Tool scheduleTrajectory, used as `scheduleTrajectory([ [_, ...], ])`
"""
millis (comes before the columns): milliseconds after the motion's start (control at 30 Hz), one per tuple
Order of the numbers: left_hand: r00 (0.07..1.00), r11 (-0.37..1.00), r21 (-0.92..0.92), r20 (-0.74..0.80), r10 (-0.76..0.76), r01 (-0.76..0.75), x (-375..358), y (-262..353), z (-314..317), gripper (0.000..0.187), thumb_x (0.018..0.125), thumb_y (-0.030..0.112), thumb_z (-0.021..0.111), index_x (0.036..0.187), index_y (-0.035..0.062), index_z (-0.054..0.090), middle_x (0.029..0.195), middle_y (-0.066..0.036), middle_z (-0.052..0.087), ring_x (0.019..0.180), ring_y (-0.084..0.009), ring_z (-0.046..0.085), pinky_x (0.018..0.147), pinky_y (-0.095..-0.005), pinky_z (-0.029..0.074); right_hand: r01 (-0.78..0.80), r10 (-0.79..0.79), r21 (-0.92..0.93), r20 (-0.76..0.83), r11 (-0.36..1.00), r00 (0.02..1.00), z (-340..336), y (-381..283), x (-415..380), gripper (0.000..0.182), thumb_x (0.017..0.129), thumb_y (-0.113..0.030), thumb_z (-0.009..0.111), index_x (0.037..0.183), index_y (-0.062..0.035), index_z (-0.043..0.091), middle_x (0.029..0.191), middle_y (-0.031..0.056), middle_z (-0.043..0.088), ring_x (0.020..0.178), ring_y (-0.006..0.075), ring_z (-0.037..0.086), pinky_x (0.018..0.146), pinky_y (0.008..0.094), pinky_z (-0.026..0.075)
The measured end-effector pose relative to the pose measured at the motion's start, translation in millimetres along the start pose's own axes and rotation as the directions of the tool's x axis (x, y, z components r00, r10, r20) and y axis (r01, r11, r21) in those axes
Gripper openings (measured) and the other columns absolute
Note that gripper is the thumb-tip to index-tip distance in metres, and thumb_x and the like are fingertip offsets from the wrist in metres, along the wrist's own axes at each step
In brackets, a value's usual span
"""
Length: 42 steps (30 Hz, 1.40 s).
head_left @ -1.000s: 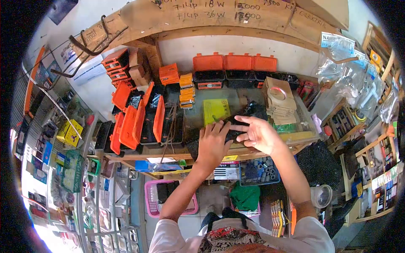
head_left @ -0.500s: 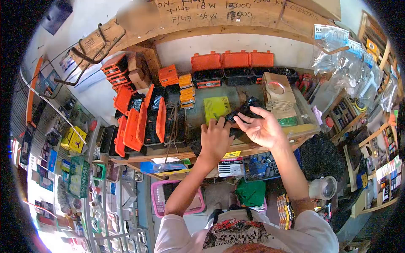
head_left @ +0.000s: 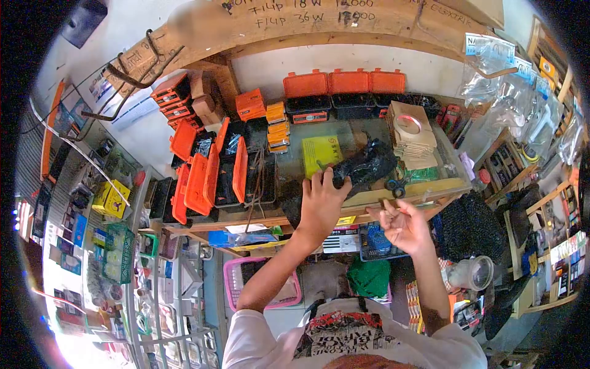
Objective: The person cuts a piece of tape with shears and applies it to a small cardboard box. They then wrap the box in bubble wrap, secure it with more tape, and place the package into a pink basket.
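On the glass-topped counter (head_left: 439, 190), a crumpled black plastic bag (head_left: 372, 161) lies beside a yellow packet (head_left: 321, 154). My left hand (head_left: 321, 200) rests at the near left end of the bag, its fingers bent over the edge; what they grip is hidden. Nearer to me and to the right, my right hand (head_left: 404, 227) is raised in front of the counter edge, palm up, with curled fingers. Something small may be at its fingertips, too small to make out. Dark-handled scissors (head_left: 396, 186) lie on the counter just beyond that hand.
Open orange-lidded boxes (head_left: 200, 184) stand on the left, with more (head_left: 350, 83) along the back. Small orange packs (head_left: 278, 132) are stacked between them. Brown cardboard pieces (head_left: 413, 132) with a tape roll lie at the right. Below are a pink basket (head_left: 230, 286) and a green bag (head_left: 369, 277).
My right hand has moved down and toward me, away from the black bag. More of the bag and the scissors now show. My left hand stays beside the bag, slightly lower.
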State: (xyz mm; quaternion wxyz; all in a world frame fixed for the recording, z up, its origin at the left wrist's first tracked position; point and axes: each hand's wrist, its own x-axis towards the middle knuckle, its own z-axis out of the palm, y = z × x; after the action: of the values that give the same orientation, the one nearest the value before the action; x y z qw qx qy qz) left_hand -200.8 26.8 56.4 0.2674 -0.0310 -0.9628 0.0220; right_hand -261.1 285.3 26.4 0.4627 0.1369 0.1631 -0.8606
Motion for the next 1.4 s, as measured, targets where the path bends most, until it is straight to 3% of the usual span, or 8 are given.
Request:
scheduleTrajectory([
  [133,0.999,0.999,0.029,0.016,0.029,-0.03,-3,1,-5,0.04,0.091,0.02,0.066,0.132,0.0239,0.066,0.138,-0.021,0.055,0.119,-0.0383,0.054,0.103,-0.0525,0.045,0.117,-0.117,-0.001,0.034,0.993,0.993,-33,4,-8,0.036,0.102,-0.031,0.057,0.12,-0.0019,0.069,0.154,0.0266,0.042,0.103,0.0232,0.072,0.058,0.0286,0.053],
  [433,0.999,0.996,-0.086,0.035,0.024,-0.021,1,0,-17,0.047,0.086,0.027,0.075,0.126,0.01,0.056,0.13,-0.021,0.057,0.119,-0.0404,0.054,0.103,-0.0521,0.043,0.243,-0.238,0.018,-0.157,0.97,0.959,-62,36,-26,0.033,0.098,-0.029,0.062,0.122,-0.008,0.06,0.134,0.0209,0.063,0.089,0.0254,0.073,0.064,0.0337,0.058],
  [500,0.996,0.993,-0.111,0.079,0.033,-0.025,6,-5,-21,0.058,0.083,0.031,0.078,0.13,0.0077,0.053,0.127,-0.019,0.058,0.117,-0.0381,0.055,0.102,-0.0511,0.043,0.31,-0.362,-0.316,-0.12,0.896,0.924,-60,38,-29,0.033,0.098,-0.03,0.062,0.123,-0.0094,0.059,0.129,0.0176,0.066,0.089,0.0225,0.073,0.064,0.0334,0.057],
  [633,0.997,0.996,-0.069,0.051,0.061,-0.058,9,-6,-20,0.074,0.081,0.037,0.079,0.142,0.0058,0.05,0.122,-0.016,0.058,0.112,-0.0341,0.057,0.098,-0.0493,0.045,0.445,-0.669,-0.865,0.192,0.23,0.718,19,10,-27,0.028,0.101,-0.028,0.063,0.123,-0.0124,0.06,0.115,0.0029,0.068,0.098,0.0117,0.064,0.075,0.0271,0.052],
  [733,0.996,0.993,-0.112,0.072,0.046,-0.037,10,-3,-30,0.077,0.083,0.039,0.077,0.146,0.0052,0.048,0.123,-0.017,0.058,0.111,-0.035,0.057,0.097,-0.0495,0.046,0.637,-0.482,-0.722,0.675,-0.271,0.559,59,-45,17,0.028,0.101,-0.016,0.064,0.127,-0.0055,0.06,0.119,0.0024,0.066,0.104,0.0109,0.063,0.09,0.0271,0.049],
  [833,0.998,0.992,-0.107,-0.01,0.064,-0.064,15,-7,-23,0.078,0.087,0.042,0.074,0.149,0.0042,0.045,0.129,-0.02,0.058,0.114,-0.0382,0.058,0.098,-0.051,0.047,0.354,-0.085,-0.25,0.904,-0.901,0.419,119,-67,44,0.048,0.087,-0.001,0.066,0.133,-0.01,0.06,0.139,0.0118,0.059,0.13,0.0291,0.057,0.107,0.0411,0.047],
  [1067,0.993,0.997,0.035,0.1,0.06,-0.064,9,-13,11,0.083,0.088,0.05,0.071,0.153,0.0062,0.043,0.144,-0.022,0.053,0.125,-0.0407,0.056,0.101,-0.054,0.048,0.063,0.148,0.23,0.374,-0.971,0.915,149,-94,94,0.033,0.079,-0.009,0.069,0.113,-0.0109,0.072,0.12,0.0072,0.067,0.11,0.0269,0.065,0.109,0.0514,0.041],
  [1400,0.996,0.995,0.068,0.049,0.073,-0.076,-2,-11,11,0.077,0.091,0.051,0.066,0.155,0.0159,0.042,0.154,-0.02,0.046,0.137,-0.0423,0.049,0.107,-0.0604,0.044,-0.039,0.121,0.215,0.68,-0.976,0.723,67,-109,77,0.02,0.083,-0.011,0.066,0.102,-0.0108,0.071,0.099,0.0072,0.069,0.082,0.0291,0.072,0.071,0.044,0.058],
])
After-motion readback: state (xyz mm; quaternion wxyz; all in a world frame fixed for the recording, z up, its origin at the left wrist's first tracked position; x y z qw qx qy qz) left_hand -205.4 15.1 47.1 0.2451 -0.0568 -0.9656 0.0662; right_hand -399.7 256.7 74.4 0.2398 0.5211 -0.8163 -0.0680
